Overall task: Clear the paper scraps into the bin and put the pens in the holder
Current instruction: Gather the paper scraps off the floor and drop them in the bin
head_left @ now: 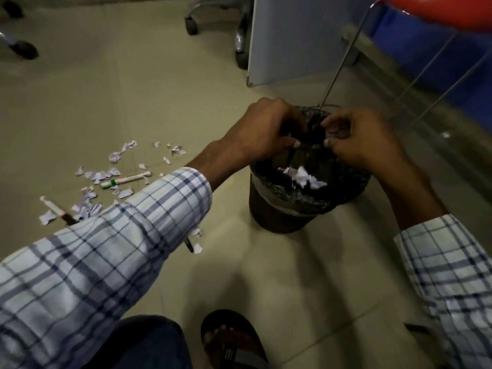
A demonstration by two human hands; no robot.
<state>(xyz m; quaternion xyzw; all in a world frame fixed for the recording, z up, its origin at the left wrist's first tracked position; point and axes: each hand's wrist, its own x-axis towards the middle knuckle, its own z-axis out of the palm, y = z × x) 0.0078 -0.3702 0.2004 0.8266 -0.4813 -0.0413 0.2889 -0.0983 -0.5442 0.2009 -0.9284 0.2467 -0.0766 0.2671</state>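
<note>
**Scrap disposal is proceeding at the bin (282,209); floor clearance is not yet complete.**

At left, paper scraps (98,175) are lying scattered on the floor (80,102), with a green-capped pen (125,179) among them and a second pen (53,207) running under the left sleeve (119,235); no holder is showing. The left hand (263,131) is hanging over the bin mouth with its fingers curled, probably so that anything released is dropping inside the black liner (269,179), where white scraps are already sitting. The right hand (364,139) is facing it, fingers likewise curled. Whether either hand is gripping paper cannot be told. No legible writing is showing.
</note>
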